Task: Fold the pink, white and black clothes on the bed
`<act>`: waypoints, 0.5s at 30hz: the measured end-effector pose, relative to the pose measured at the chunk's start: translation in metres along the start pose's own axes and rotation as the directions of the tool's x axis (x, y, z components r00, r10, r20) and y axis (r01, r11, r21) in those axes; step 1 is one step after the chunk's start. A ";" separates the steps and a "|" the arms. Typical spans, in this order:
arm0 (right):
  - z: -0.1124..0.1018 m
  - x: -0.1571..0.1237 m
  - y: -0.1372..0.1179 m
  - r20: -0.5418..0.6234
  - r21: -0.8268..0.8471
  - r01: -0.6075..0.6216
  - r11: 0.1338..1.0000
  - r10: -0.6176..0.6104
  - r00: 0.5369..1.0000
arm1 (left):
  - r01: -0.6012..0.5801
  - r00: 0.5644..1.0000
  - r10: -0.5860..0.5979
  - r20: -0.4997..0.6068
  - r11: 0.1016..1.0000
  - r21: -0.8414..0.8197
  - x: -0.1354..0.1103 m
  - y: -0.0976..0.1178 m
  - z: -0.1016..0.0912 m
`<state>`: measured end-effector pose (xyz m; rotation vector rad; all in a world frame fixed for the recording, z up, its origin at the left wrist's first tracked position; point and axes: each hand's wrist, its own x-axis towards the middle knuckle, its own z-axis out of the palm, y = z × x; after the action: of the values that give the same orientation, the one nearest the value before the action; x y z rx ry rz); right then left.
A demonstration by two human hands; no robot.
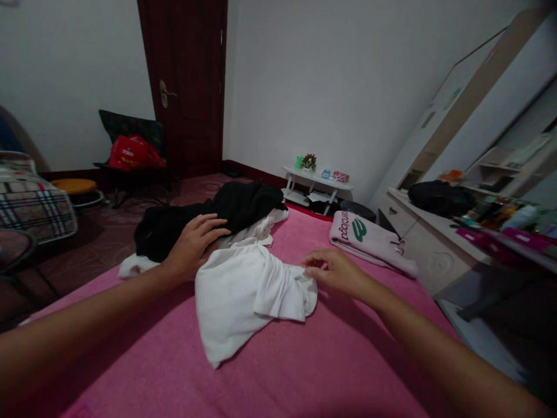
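On the bed (pixel 343 354), between its left and right edges, the white garment (pixel 235 296) stretches leftward from our right hand (pixel 339 271), whose fingers pinch its narrower end. Our left hand (pixel 191 247), slightly spread, rests against the black clothing (pixel 248 203).

Folded pale-pink garment (pixel 373 242): sideways dark lettering, apparently "enciaga", beside green emblem. Red bag (pixel 134 153): pale print, illegible.

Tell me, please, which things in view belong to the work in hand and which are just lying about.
In the job:
white garment, at the right hand
black garment, by the left hand
folded pale garment, probably

Lying about:
red bag
round stool
plaid cloth
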<state>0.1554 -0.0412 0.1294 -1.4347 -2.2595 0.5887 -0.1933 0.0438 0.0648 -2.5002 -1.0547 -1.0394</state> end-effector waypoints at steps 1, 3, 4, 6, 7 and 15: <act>0.007 0.003 0.010 -0.011 0.014 -0.051 0.999 0.051 0.999 | -0.021 1.000 0.022 0.020 0.999 -0.033 -0.001 0.005 -0.001; 0.024 0.004 0.018 -0.033 0.064 -0.105 0.992 0.108 0.994 | -0.045 0.996 0.054 0.068 0.992 -0.116 -0.002 0.016 -0.002; 0.033 0.004 0.016 -0.043 0.079 -0.097 0.992 0.100 0.994 | -0.048 0.992 0.065 0.104 0.986 -0.163 -0.001 0.021 -0.003; 0.052 0.000 0.003 -0.048 0.081 -0.038 0.996 0.042 0.998 | -0.044 0.974 0.099 0.201 0.964 -0.261 0.000 0.034 -0.007; 0.060 -0.003 -0.005 -0.042 0.071 -0.007 0.997 0.010 0.999 | -0.047 0.958 0.130 0.256 0.952 -0.303 0.002 0.040 -0.010; 0.036 -0.032 -0.040 -0.207 0.118 0.097 0.988 -0.072 0.976 | -0.146 0.859 0.324 0.398 0.898 -0.416 0.013 0.065 -0.043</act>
<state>0.1194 -0.0904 0.1180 -1.2690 -2.0743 0.5246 -0.1641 -0.0148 0.1087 -3.1980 -0.6513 -0.6284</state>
